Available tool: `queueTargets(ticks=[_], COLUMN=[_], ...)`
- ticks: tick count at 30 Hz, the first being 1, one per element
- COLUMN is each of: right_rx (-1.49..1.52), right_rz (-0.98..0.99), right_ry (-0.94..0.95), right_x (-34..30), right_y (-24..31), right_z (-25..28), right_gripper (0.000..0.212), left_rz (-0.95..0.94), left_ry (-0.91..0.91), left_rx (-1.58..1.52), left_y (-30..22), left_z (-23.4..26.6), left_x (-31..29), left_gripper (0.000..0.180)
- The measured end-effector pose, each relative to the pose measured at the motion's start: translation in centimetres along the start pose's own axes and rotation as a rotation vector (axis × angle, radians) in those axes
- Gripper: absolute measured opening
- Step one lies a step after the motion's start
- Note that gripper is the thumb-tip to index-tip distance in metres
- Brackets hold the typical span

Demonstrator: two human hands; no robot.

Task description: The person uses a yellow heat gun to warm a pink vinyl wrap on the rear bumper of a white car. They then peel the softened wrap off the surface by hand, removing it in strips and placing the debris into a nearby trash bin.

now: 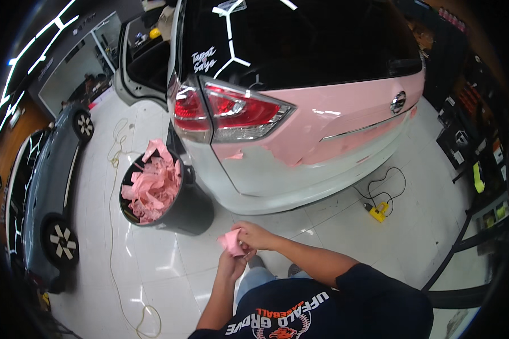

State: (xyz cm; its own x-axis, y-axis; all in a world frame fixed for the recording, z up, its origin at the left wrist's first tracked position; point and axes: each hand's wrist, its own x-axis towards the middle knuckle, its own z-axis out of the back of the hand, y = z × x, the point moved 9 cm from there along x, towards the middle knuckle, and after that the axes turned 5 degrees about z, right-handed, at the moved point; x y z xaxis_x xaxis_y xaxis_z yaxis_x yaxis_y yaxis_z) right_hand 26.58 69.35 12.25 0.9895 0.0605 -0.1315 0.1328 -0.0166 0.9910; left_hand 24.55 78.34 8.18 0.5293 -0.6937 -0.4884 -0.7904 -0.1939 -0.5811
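Observation:
My left hand (232, 264) and my right hand (255, 236) meet in front of my body, both closed on a crumpled piece of pink film (229, 242). Ahead of them stands the rear of a car, its tailgate (322, 121) partly covered in pink film. Lower down, the pink ends in a ragged edge, with white surface (266, 175) showing below. A small pink scrap (235, 155) clings under the red tail light (240, 110). Just left of my hands, a dark grey bin (192, 212) holds a heap of crumpled pink film (152, 186).
On the tiled floor at right lies a yellow heat-gun-like tool (377, 211) with a black cord. A pale cord (112, 248) runs along the floor at left. Beyond it is a parked grey car (51, 175). A rear side door (144, 62) stands open. Shelving (464, 135) lines the right.

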Motion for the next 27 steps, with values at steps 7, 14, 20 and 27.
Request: queueTargets(ticks=[7, 14, 20, 27], right_rx=[-0.2, 0.051, 0.332, 0.399], right_rz=[-0.028, -0.448, -0.209, -0.243], right_ry=[-0.2, -0.66, -1.014, -0.975], right_x=[-2.9, -10.1, -5.9, -3.4], right_y=[-3.5, -16.7, -10.1, -8.3], right_z=[4.4, 16.6, 24.6, 30.8], right_gripper=[0.042, 0.029, 0.025, 0.025], left_rz=[-0.152, -0.36, -0.359, 0.103], left_ry=[-0.254, -0.386, -0.62, -0.201], left_rx=[0.47, 0.572, 0.922, 0.847], left_y=[-6.3, -34.2, -45.3, -11.8], left_z=[11.4, 23.9, 40.7, 17.1], left_x=[6.6, 10.6, 13.7, 22.7], left_gripper=[0.047, 0.063, 0.053, 0.035])
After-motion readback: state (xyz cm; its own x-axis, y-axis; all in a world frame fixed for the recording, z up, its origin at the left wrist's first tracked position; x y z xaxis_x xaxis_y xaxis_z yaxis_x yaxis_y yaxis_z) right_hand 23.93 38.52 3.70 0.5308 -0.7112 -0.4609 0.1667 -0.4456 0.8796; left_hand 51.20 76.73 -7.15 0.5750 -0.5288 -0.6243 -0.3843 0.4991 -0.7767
